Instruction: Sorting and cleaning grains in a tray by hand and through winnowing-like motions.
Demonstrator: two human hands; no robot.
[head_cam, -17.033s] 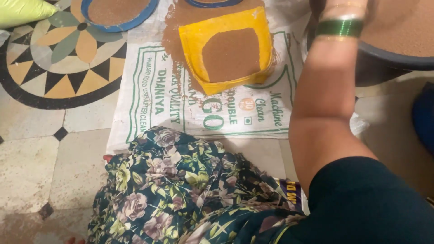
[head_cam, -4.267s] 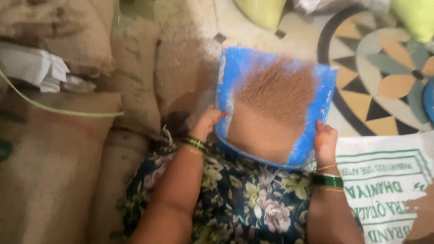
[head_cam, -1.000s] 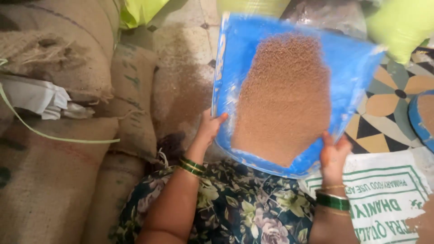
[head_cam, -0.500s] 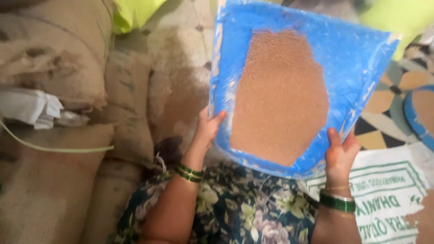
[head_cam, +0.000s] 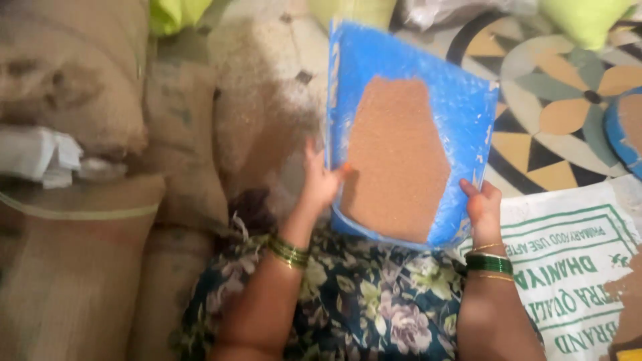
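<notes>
A blue winnowing tray (head_cam: 461,113) with raised side walls is held up in front of me, above my lap in a dark floral dress. A flat heap of small brown grain (head_cam: 398,157) covers its middle. My left hand (head_cam: 321,180) grips the tray's left edge near the lower corner. My right hand (head_cam: 483,207) grips the lower right corner. Green bangles sit on both wrists.
Stacked burlap sacks (head_cam: 73,200) fill the left side, with a white folded cloth (head_cam: 40,157) on one. A white printed woven sack (head_cam: 575,267) lies on the patterned tile floor (head_cam: 562,113) at right. Another blue tray (head_cam: 625,130) with grain shows at the right edge. Yellow-green bags (head_cam: 588,20) lie at the far top.
The tray has shifted slightly down and left in the view, and the grain has gathered into a tighter patch. Both hands keep their grip on the lower edge.
</notes>
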